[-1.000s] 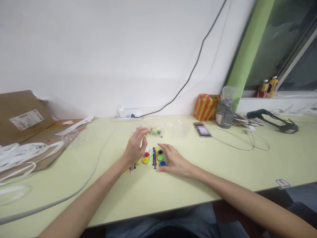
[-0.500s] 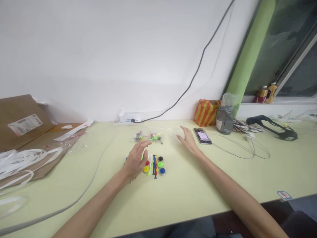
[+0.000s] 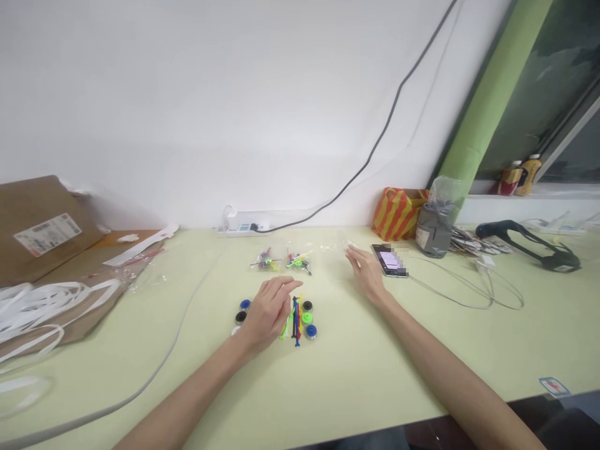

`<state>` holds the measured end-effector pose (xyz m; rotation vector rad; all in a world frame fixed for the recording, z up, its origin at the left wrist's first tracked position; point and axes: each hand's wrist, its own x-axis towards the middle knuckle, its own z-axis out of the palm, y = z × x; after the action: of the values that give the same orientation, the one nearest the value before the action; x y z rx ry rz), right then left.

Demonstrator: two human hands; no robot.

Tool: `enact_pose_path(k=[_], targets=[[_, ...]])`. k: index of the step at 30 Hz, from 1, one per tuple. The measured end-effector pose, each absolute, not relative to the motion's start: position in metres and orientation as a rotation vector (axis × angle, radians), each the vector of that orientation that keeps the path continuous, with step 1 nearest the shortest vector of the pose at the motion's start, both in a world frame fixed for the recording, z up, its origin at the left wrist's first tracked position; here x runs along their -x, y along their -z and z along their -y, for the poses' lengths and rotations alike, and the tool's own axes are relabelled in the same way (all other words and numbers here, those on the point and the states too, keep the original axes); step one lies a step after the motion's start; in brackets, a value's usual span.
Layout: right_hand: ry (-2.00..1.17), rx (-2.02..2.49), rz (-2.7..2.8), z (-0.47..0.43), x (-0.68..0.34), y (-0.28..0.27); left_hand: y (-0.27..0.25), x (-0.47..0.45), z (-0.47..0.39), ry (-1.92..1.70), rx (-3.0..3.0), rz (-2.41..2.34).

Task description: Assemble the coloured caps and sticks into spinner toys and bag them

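Note:
My left hand (image 3: 268,315) is over the small coloured parts, its fingers loosely bent and apart with nothing visible in them. Beneath and beside it lie thin coloured plastic sticks (image 3: 296,322) in a bunch. A column of round pieces, among them a green disc (image 3: 307,318) and a blue disc (image 3: 311,331), lies to their right. Left of the hand are another blue disc (image 3: 245,304) and a black disc (image 3: 240,317). My right hand (image 3: 368,272) rests on the table with its fingers extended, at the edge of clear plastic (image 3: 330,247); whether it touches the plastic is unclear.
Two clear packets of coloured parts (image 3: 265,259) lie behind my left hand. A phone (image 3: 390,260) with a cable is right of my right hand. Farther out are a striped bag (image 3: 396,214), a grey bag (image 3: 432,228), a power strip (image 3: 246,228) and a cardboard box (image 3: 44,231).
My right hand's fingers have drawn closer together. My left hand has shifted right over the parts, uncovering discs on its left. The whole view has shifted slightly.

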<state>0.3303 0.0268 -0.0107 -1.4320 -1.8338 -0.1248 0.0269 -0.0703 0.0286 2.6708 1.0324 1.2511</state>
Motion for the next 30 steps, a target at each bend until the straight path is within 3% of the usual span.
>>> enact_pose_path(k=[8, 18, 30], targets=[[0.219, 1.02, 2.122, 0.019, -0.277, -0.014, -0.028, -0.039, 0.075, -1.091, -2.499, -1.172], [0.069, 1.486, 2.204, -0.011, -0.325, 0.008, -0.029, -0.015, 0.057, -1.04, -2.594, -1.27], [-0.131, 0.914, 2.34, 0.046, -0.231, -0.003, -0.027, -0.018, 0.055, -1.004, -2.659, -1.223]])
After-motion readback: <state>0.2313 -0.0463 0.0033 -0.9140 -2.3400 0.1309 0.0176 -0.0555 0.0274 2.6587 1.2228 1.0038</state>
